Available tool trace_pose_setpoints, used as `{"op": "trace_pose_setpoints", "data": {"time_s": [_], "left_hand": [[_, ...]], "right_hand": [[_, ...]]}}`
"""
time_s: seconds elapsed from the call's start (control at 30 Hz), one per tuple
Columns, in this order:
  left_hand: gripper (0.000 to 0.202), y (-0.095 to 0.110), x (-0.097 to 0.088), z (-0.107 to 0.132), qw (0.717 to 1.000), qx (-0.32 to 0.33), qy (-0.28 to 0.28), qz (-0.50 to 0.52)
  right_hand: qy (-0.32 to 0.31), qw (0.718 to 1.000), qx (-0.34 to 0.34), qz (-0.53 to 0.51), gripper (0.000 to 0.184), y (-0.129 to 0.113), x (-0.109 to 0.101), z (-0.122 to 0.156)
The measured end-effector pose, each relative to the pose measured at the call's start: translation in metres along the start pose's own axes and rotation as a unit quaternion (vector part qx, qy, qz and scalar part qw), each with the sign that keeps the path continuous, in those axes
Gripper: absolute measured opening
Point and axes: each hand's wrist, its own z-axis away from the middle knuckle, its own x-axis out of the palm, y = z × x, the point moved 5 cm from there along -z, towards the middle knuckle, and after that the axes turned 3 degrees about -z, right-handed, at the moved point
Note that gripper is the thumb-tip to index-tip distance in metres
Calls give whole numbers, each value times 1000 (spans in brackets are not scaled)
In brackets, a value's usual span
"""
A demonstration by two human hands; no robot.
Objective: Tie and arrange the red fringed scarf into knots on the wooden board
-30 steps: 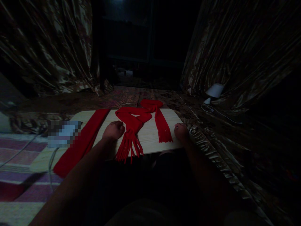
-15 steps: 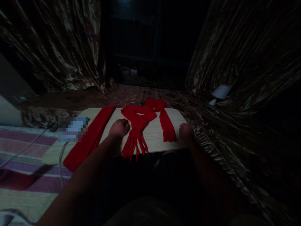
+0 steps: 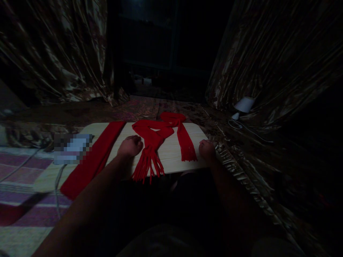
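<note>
A red scarf point(image 3: 153, 137) lies loosely looped on a pale wooden tabletop point(image 3: 171, 157). One fringed end hangs over the near edge; the other end rests further right, and a loop reaches the far edge. Just left of the fringe, my left hand point(image 3: 130, 145) is closed in a fist on the wood. My right hand point(image 3: 207, 149), also a fist, rests by the table's right edge, apart from the scarf. Neither hand shows anything in it. A long folded red cloth point(image 3: 92, 160) lies across the left part of the table, partly behind my left forearm.
A pixelated flat device point(image 3: 72, 149) with a cable point(image 3: 57, 184) sits at the table's left end. Striped fabric point(image 3: 21, 171) spreads at left. A small white lamp point(image 3: 244, 105) stands at right, its cord trailing. Patterned curtains point(image 3: 80, 53) hang behind; the room is dark.
The whole view has shifted slightly, so things appear a little further left. Both fists and the scarf keep their places on the table.
</note>
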Motion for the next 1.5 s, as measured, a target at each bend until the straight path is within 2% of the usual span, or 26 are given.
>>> {"op": "trace_pose_setpoints", "data": {"time_s": [0.77, 0.83, 0.93, 1.0, 1.07, 1.17, 1.27, 1.33, 1.4, 1.5], "left_hand": [[41, 0, 1, -1, 1000, 3, -7, -2], [40, 1, -1, -1, 1000, 1, -8, -1], [39, 1, -2, -1, 1000, -5, -6, 3], [37, 1, -2, -2, 1000, 3, -7, 3], [35, 1, -1, -2, 1000, 10, -8, -4], [35, 0, 1, -2, 1000, 11, 1, -9], [35, -1, 2, -1, 1000, 14, 13, -2], [35, -2, 3, -1, 1000, 6, 19, 7], [34, -2, 3, 0, 1000, -6, 22, 15], [35, -1, 1, 1, 1000, -8, 19, 19]], "right_hand": [[4, 1000, 14, -6, 26, -2, -4, 2], [-5, 1000, 17, -13, 27, -3, -5, -4], [-56, 996, 35, -60, 26, -12, -3, -21], [-70, 991, 42, -108, 26, -29, -3, -36], [-59, 987, 21, -151, 28, -56, -4, -51], [-74, 980, -55, -177, 31, -110, 3, -68], [-109, 972, -140, -156, 31, -163, 17, -76], [-121, 965, -192, -133, 33, -190, 28, -81], [-141, 959, -224, -96, 36, -208, 40, -86], [-175, 955, -231, -55, 36, -219, 56, -95]]}}
